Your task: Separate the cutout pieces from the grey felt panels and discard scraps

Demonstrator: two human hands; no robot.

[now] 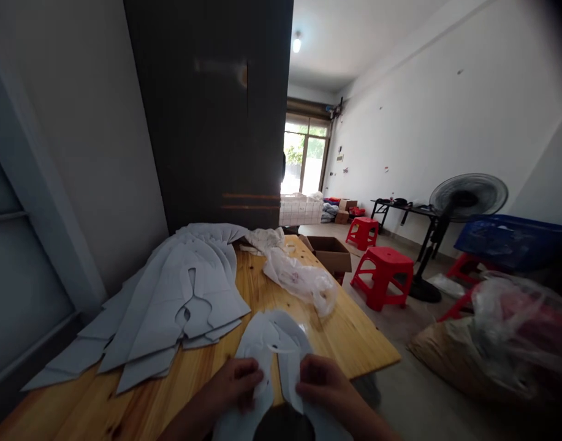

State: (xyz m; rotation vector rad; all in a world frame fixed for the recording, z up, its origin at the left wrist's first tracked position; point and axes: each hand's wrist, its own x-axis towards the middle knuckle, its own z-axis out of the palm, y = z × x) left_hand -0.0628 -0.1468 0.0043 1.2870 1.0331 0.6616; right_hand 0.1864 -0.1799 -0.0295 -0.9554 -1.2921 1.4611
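Note:
A pale grey-white cut piece (250,343) with a slit and a rounded opening lies at the front edge of the wooden table (354,343). My left hand (237,383) pinches the strip on the left side of the slit. On the other side, my right hand (324,383) has its fingers closed on the right strip. Left of my hands, a fanned pile of similar pale pieces (161,306) covers much of the table; the top one shows a slit and a curved cut-out.
A clear plastic bag (303,282) and white cloth (265,239) lie at the table's back. Beyond the right edge are an open cardboard box (329,251), red stools (384,275), a fan (467,196) and a large bag (515,343). A dark panel (211,122) rises behind.

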